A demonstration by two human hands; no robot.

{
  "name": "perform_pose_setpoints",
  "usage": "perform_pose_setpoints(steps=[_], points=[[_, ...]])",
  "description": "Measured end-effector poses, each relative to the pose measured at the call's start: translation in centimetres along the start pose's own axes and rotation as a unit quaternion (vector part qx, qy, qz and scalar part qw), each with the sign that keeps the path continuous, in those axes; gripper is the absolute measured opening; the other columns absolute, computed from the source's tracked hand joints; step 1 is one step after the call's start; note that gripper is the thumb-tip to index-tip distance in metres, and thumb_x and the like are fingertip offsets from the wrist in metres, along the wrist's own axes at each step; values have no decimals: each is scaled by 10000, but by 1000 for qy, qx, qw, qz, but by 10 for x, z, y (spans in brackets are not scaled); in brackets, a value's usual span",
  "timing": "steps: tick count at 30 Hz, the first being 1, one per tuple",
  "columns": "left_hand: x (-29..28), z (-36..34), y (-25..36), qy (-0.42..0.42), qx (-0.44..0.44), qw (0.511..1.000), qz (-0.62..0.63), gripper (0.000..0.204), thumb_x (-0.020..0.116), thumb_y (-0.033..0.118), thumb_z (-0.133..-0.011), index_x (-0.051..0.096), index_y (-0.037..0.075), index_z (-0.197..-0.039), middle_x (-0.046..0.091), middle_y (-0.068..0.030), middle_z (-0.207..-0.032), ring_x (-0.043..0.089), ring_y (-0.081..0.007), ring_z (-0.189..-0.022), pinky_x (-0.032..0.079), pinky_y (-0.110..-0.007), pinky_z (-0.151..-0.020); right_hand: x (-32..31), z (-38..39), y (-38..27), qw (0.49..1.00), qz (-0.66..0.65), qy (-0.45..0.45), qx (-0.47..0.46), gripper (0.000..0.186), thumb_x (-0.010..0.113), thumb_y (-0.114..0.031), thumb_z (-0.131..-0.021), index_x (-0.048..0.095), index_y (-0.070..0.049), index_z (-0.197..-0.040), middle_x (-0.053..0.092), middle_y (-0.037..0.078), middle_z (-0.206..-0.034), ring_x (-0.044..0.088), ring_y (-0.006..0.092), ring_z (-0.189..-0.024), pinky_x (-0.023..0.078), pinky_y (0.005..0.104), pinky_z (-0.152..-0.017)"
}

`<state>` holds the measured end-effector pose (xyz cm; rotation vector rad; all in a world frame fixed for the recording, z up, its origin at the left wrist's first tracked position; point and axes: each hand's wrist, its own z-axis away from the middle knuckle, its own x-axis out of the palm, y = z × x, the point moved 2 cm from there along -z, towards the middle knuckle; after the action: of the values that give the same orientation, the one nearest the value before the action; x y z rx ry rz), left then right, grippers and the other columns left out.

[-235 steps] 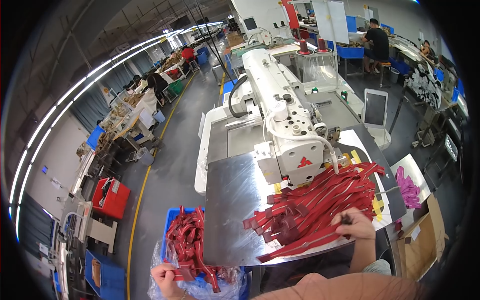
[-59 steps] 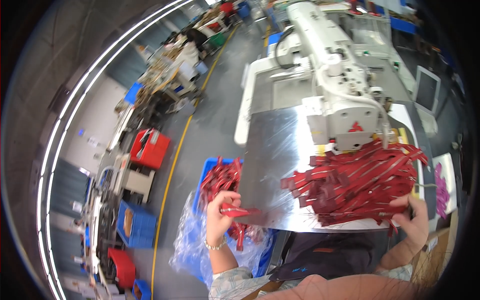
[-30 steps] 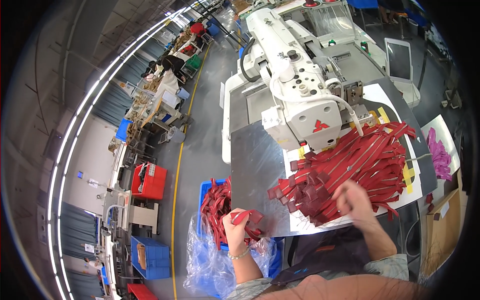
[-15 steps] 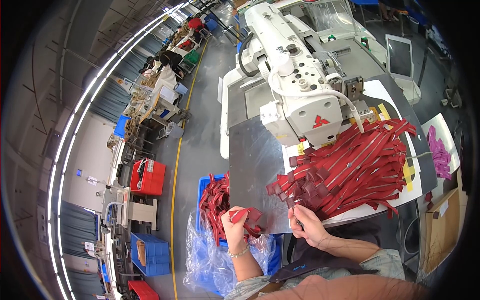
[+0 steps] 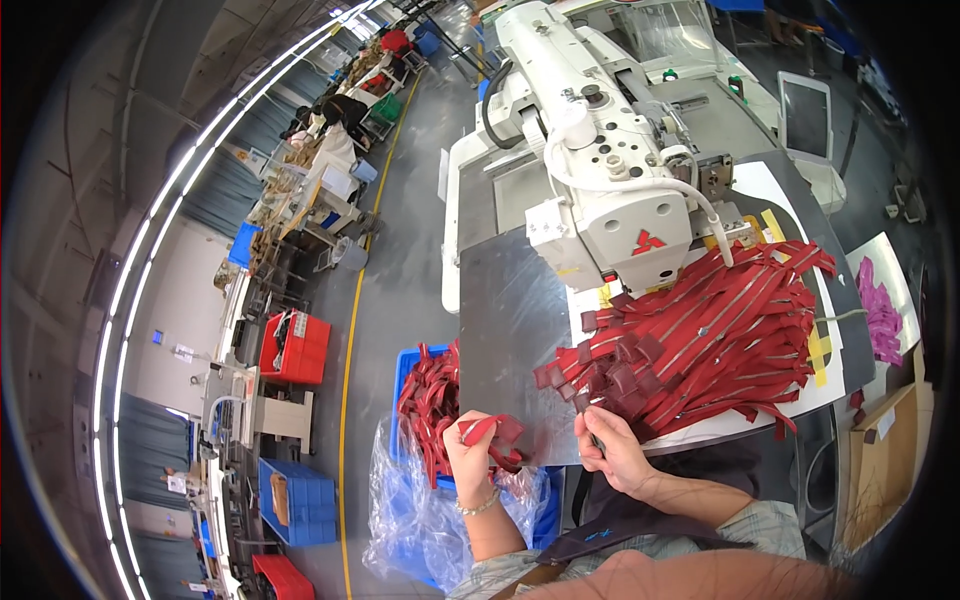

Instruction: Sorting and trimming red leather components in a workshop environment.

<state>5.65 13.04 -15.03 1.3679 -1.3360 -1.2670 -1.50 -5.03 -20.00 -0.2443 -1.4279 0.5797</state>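
My left hand (image 5: 472,455) is closed on a red zipper strip (image 5: 479,430), with a dark red square tab (image 5: 508,429) sticking out past the fingers. My right hand (image 5: 618,456) is closed in a pinch at the near edge of the steel table, just below the tabs of a zipper pile. A small dark thing shows between its fingers, mostly hidden, and its kind cannot be made out. The pile of red zippers (image 5: 725,325) spreads over the right half of the table, its dark red tabs bunched toward me.
A white industrial sewing machine (image 5: 620,200) stands over the steel tabletop (image 5: 500,340). Beyond the table's left edge, a blue crate (image 5: 405,375) holds more red zippers, with clear plastic film (image 5: 400,520) hanging over it. Purple strips (image 5: 878,312) and a cardboard box (image 5: 885,450) are at right.
The view has shifted very slightly. Both hands keep almost the same places and grips, and the zipper pile looks unchanged.
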Motion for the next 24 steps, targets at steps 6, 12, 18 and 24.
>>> perform_pose_setpoints(steps=[6,12,18,24], points=[[6,6,1,-30,9,999,-7,42,574,-3,-792,586,-3,-752,557,5,-708,487,-49,-630,372,-178,-564,7,-8,4,990,133,-8,-46,117,500,-172,-895,506,-55,-895,422,-32,-645,316,18,-462,263,188,-430],[4,11,10,-94,62,992,-62,69,538,36,-784,580,-4,-746,522,-26,-688,486,-111,-646,369,-230,-593,23,-14,5,957,274,-14,-93,202,637,-119,-805,560,-18,-962,472,-41,-733,436,3,-699,355,144,-541],[9,16,23,-80,103,984,-120,56,554,62,-766,560,17,-734,475,-20,-679,450,-127,-660,351,-244,-615,21,-17,15,950,298,-33,-90,213,634,-117,-807,562,-23,-984,481,-38,-740,442,5,-677,359,140,-544],[12,19,19,-112,23,991,-64,548,676,-47,-597,424,78,-1068,312,35,-750,312,-66,-680,278,-178,-591,24,-12,19,988,130,-45,64,187,600,-121,-839,503,-44,-979,472,-34,-728,380,9,-523,279,168,-444]])
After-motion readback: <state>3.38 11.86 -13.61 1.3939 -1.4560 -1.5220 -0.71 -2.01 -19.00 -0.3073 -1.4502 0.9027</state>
